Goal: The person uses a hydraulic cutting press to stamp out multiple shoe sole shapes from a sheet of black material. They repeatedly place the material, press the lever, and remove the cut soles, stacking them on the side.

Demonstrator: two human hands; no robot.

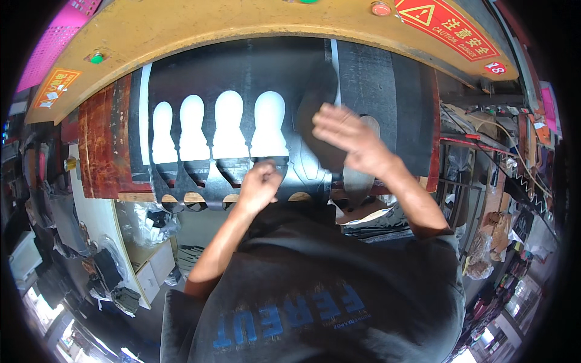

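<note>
A glossy black sheet (206, 66) lies across the machine bed, with a row of sole-shaped holes showing a white surface (269, 115) beneath. My left hand (261, 184) is closed at the sheet's near edge, its fingers curled on the black material; the exact grip is partly hidden. To its right, my right hand (357, 142) holds a dark sole-shaped piece (316, 118), fingers stretched across it and thumb not visible. Part of the piece is blurred and dark against the sheet. Just under the right wrist sits another grey sole-shaped piece (359, 181), partly covered by the hand.
A yellow machine beam (242, 25) spans the far side, with a green button (97, 58) and a red button (381, 8). Rusty red blocks (106, 139) flank the bed at the left. A white cabinet (151, 279) and plastic bags (145, 225) stand at the near left.
</note>
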